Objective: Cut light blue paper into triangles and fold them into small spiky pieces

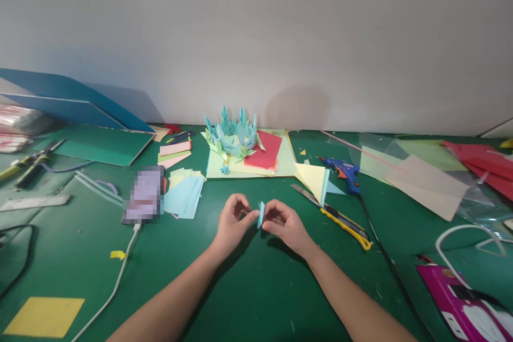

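A small folded piece of light blue paper (261,215) stands on edge between my fingertips, just above the green tabletop. My left hand (236,224) pinches it from the left, thumb against its side. From the right, my right hand (286,227) grips it with thumb and fingers, the far fingers curled. Beyond the hands sits a crown-like ring of folded blue paper (232,139) with pale green leaf pieces. A tiny blue folded piece (225,169) lies in front of it. Blue paper sheets (186,197) are to the left of my hands.
Right of my hands lie a yellow utility knife (347,227), cream paper (315,179) and a blue glue gun (340,168) with a black cord. A phone (144,195) on a white cable, pliers (36,165) and a yellow card (44,317) are at left. A white partition (256,48) stands behind.
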{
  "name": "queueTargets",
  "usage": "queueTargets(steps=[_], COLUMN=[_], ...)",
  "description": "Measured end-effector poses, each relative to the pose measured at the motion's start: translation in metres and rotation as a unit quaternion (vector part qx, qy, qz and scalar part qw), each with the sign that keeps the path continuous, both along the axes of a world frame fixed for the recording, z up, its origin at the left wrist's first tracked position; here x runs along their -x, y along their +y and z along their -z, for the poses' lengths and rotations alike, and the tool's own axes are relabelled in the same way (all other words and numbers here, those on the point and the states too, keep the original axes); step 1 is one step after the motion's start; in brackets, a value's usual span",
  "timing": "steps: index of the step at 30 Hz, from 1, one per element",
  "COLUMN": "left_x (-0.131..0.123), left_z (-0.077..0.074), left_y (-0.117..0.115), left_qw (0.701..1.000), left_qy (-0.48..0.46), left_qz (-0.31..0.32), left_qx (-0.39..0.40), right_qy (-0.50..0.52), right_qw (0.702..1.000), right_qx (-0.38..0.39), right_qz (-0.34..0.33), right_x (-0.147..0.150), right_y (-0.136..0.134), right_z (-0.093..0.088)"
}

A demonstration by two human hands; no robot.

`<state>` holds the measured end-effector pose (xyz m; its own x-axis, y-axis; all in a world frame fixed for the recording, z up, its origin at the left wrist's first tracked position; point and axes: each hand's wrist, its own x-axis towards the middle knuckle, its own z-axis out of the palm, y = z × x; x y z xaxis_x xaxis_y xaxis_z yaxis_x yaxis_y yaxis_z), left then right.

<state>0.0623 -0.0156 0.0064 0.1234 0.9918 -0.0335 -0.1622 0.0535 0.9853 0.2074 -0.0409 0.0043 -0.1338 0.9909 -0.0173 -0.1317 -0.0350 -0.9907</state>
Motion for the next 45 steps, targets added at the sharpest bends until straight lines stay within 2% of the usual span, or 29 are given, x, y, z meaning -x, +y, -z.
queueTargets(steps=[4,10,15,18,22,35,39,45], left_x=[0.001,0.001,0.0,-0.001,0.0,0.001,-0.001,-0.001], left_z=[-0.004,-0.007,-0.007,-0.007,-0.008,-0.005,-0.006,-0.006], left_y=[-0.003,-0.004,-0.002,-0.001,-0.001,-0.001,-0.002,-0.002], left_qw=[0.998,0.994,0.99,0.983,0.979,0.983,0.984,0.986], left_qy=[0.011,-0.03,-0.068,-0.098,-0.103,-0.074,-0.067,-0.058], left_qz=[0.061,0.089,0.07,0.055,0.044,0.045,0.038,0.03], left_qx=[0.01,0.052,0.106,0.142,0.172,0.162,0.16,0.156], right_qy=[0.0,-0.082,-0.159,-0.222,-0.281,-0.307,-0.291,-0.234], right_qw=[1.0,0.993,0.972,0.945,0.915,0.895,0.903,0.935], right_qx=[-0.018,-0.087,-0.161,-0.213,-0.263,-0.286,-0.269,-0.211], right_qz=[-0.003,0.026,0.067,0.107,0.121,0.149,0.163,0.164], right_x=[-0.001,-0.002,0.001,0.001,0.0,-0.002,-0.003,-0.002], right_y=[-0.001,-0.002,-0.004,-0.003,-0.001,-0.001,0.001,0.0], right_z=[0.001,0.001,0.004,0.008,0.011,0.009,0.01,0.009])
